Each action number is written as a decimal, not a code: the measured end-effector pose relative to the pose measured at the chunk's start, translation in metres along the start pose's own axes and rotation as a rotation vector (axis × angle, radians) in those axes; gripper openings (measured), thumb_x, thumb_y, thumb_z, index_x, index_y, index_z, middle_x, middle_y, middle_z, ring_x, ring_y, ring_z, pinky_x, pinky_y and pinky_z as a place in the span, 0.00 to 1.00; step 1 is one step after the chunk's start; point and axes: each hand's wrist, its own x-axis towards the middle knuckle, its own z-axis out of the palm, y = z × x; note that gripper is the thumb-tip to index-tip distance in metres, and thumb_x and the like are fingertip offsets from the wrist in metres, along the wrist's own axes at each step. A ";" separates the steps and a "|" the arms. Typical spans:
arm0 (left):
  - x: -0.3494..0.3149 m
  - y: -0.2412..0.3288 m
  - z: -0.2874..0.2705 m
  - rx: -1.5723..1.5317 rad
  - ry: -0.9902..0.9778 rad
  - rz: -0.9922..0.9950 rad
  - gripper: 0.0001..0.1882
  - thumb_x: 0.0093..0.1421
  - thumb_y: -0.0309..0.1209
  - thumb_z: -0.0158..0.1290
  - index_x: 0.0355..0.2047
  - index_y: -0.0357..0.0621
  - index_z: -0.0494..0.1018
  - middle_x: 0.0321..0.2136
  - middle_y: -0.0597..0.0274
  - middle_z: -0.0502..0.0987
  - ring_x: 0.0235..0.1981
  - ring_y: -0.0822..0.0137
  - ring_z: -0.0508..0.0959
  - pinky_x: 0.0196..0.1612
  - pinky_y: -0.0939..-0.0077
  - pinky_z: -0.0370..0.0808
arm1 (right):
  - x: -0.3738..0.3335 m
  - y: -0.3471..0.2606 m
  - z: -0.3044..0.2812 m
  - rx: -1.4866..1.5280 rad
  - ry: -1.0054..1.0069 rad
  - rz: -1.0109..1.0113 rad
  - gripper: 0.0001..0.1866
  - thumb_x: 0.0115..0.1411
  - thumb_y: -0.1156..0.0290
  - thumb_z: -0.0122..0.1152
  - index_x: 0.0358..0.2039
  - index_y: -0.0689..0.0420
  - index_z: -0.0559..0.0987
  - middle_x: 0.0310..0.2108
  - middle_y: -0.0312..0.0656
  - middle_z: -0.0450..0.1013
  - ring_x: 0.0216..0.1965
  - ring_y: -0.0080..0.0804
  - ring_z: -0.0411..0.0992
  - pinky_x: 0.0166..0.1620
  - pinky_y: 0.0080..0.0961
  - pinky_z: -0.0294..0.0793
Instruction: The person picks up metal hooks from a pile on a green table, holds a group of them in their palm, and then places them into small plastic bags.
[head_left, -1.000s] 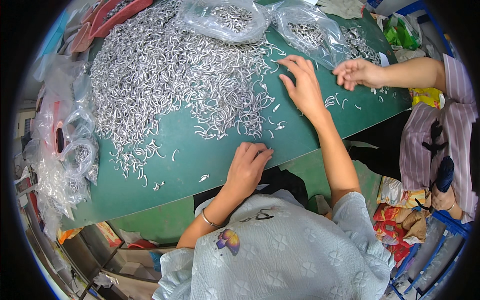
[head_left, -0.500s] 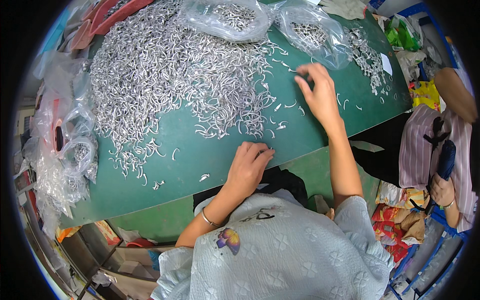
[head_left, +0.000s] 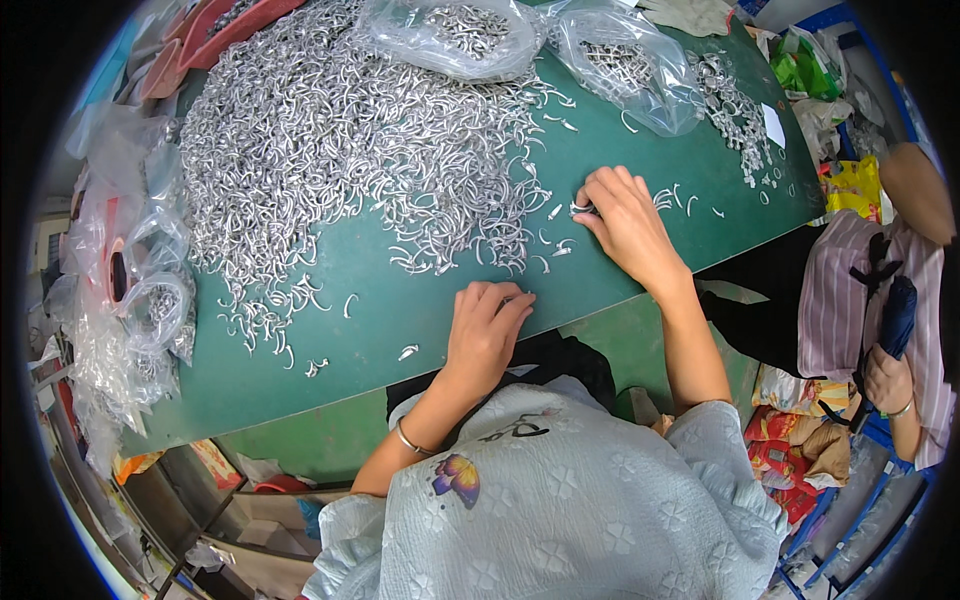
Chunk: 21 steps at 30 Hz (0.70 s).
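Gripping a few small curved silver metal pieces [head_left: 582, 208] at our fingertips, our right hand [head_left: 628, 228] sits just right of the big pile [head_left: 340, 140]; we should pinch lightly and lift only loose strays. Our left hand [head_left: 485, 330] lies curled on the green tabletop [head_left: 380, 320] below the pile; whether it holds anything, we cannot tell.

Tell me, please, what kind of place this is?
Probably a small workshop or factory sorting bench. A green worktable carries a large heap of small curved metal parts, clear plastic bags hold more of them, and the right hand picks at loose pieces.
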 end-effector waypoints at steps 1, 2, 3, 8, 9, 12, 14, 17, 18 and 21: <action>0.000 0.001 0.000 0.001 -0.003 -0.003 0.15 0.49 0.21 0.60 0.39 0.40 0.76 0.37 0.61 0.74 0.38 0.59 0.71 0.40 0.65 0.66 | 0.000 0.000 0.000 -0.039 -0.001 -0.012 0.08 0.53 0.72 0.64 0.31 0.60 0.74 0.33 0.41 0.67 0.39 0.41 0.65 0.41 0.36 0.62; 0.000 0.001 -0.001 0.001 -0.008 -0.006 0.15 0.49 0.21 0.60 0.39 0.40 0.76 0.37 0.61 0.74 0.39 0.59 0.71 0.40 0.65 0.66 | 0.001 0.001 0.001 -0.060 0.014 -0.013 0.08 0.53 0.72 0.63 0.31 0.60 0.74 0.33 0.41 0.67 0.39 0.41 0.65 0.42 0.36 0.62; -0.001 0.001 -0.001 0.001 -0.014 -0.007 0.15 0.50 0.21 0.60 0.39 0.40 0.76 0.38 0.61 0.74 0.39 0.58 0.72 0.40 0.65 0.66 | 0.003 0.002 0.004 -0.080 0.029 -0.014 0.08 0.54 0.72 0.63 0.31 0.60 0.74 0.34 0.41 0.68 0.39 0.41 0.65 0.42 0.35 0.62; -0.005 0.003 0.000 0.008 -0.001 -0.045 0.16 0.48 0.22 0.62 0.40 0.42 0.77 0.40 0.59 0.74 0.43 0.56 0.72 0.43 0.63 0.66 | 0.005 0.001 0.011 -0.093 0.121 -0.018 0.08 0.55 0.72 0.61 0.32 0.61 0.72 0.35 0.43 0.68 0.40 0.42 0.65 0.45 0.36 0.61; -0.005 0.004 0.001 0.001 0.008 -0.051 0.17 0.48 0.22 0.63 0.40 0.42 0.76 0.40 0.59 0.74 0.44 0.55 0.72 0.44 0.63 0.66 | 0.004 0.002 0.013 -0.089 0.146 -0.027 0.08 0.56 0.72 0.61 0.32 0.61 0.72 0.36 0.43 0.68 0.41 0.42 0.65 0.46 0.36 0.61; -0.006 0.007 0.000 -0.007 0.019 -0.069 0.20 0.47 0.23 0.64 0.42 0.42 0.76 0.42 0.58 0.73 0.46 0.54 0.72 0.46 0.62 0.66 | 0.004 0.006 0.012 -0.069 0.182 -0.002 0.09 0.56 0.72 0.61 0.33 0.60 0.71 0.36 0.43 0.68 0.41 0.42 0.65 0.47 0.37 0.61; -0.004 0.008 -0.001 -0.001 0.010 -0.068 0.21 0.47 0.23 0.64 0.43 0.41 0.75 0.42 0.57 0.73 0.46 0.53 0.72 0.47 0.61 0.66 | 0.004 0.008 0.013 -0.081 0.188 -0.006 0.09 0.56 0.71 0.60 0.33 0.60 0.71 0.36 0.43 0.68 0.42 0.42 0.65 0.48 0.38 0.61; -0.008 0.005 -0.001 0.032 -0.012 -0.053 0.19 0.50 0.24 0.62 0.44 0.41 0.74 0.44 0.57 0.72 0.48 0.53 0.71 0.49 0.60 0.66 | 0.003 0.006 0.022 -0.146 0.180 -0.073 0.08 0.57 0.72 0.59 0.33 0.60 0.71 0.36 0.43 0.68 0.42 0.42 0.65 0.49 0.40 0.61; -0.008 0.005 -0.001 0.028 -0.016 -0.052 0.19 0.50 0.24 0.62 0.44 0.41 0.74 0.44 0.57 0.72 0.49 0.53 0.71 0.49 0.61 0.66 | 0.003 0.005 0.021 -0.156 0.173 -0.065 0.07 0.57 0.72 0.59 0.33 0.60 0.71 0.37 0.43 0.67 0.42 0.42 0.65 0.49 0.40 0.61; -0.007 0.006 -0.001 0.021 -0.019 -0.051 0.19 0.49 0.24 0.62 0.43 0.41 0.75 0.43 0.57 0.72 0.48 0.54 0.71 0.49 0.61 0.66 | 0.003 0.002 0.021 -0.172 0.168 -0.052 0.06 0.57 0.74 0.58 0.34 0.60 0.71 0.38 0.43 0.67 0.43 0.42 0.65 0.49 0.40 0.61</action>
